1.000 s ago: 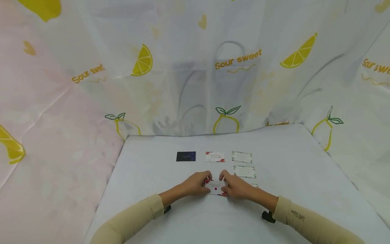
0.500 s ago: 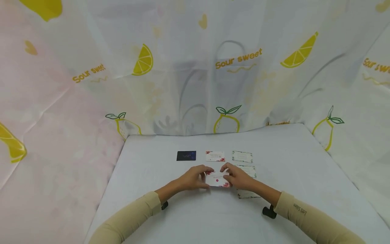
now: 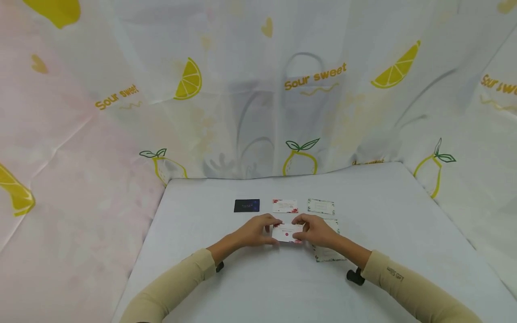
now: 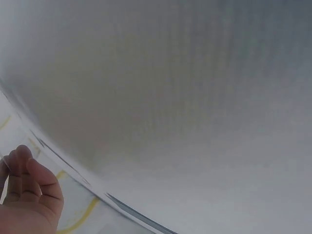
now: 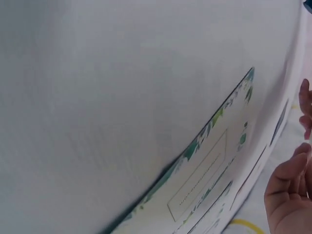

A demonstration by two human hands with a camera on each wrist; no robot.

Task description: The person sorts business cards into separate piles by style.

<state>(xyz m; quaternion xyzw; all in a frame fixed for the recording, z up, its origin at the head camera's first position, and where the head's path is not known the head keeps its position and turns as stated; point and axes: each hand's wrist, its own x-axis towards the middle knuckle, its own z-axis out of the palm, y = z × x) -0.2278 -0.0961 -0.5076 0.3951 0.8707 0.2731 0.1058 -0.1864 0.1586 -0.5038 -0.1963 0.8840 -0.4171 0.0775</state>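
A white card with red flowers at its corners and a red dot (image 3: pixel 286 233) is between both hands in the head view. My left hand (image 3: pixel 256 231) holds its left side, index finger at the upper corner and thumb at the lower one. On the right, my right hand (image 3: pixel 317 231) pinches the card, its thumb lying over the face. Each wrist view shows its hand only at the edge: the left hand (image 4: pixel 31 195) with curled fingers, the right hand (image 5: pixel 290 195) likewise. The held card is not clearly seen there.
Behind the hands lie a dark blue card (image 3: pixel 247 205), a red-flowered card (image 3: pixel 285 206) and a green-leaf card (image 3: pixel 321 207) in a row. More leaf-bordered cards (image 3: pixel 328 254) lie under and beside the right forearm. A lemon-print curtain (image 3: pixel 258 112) borders the white table (image 3: pixel 194 202).
Both hands have moved away from the body with the red-flowered card, toward the back row. The near leaf-bordered card by the right hand now shows more. The row of cards has stayed put.
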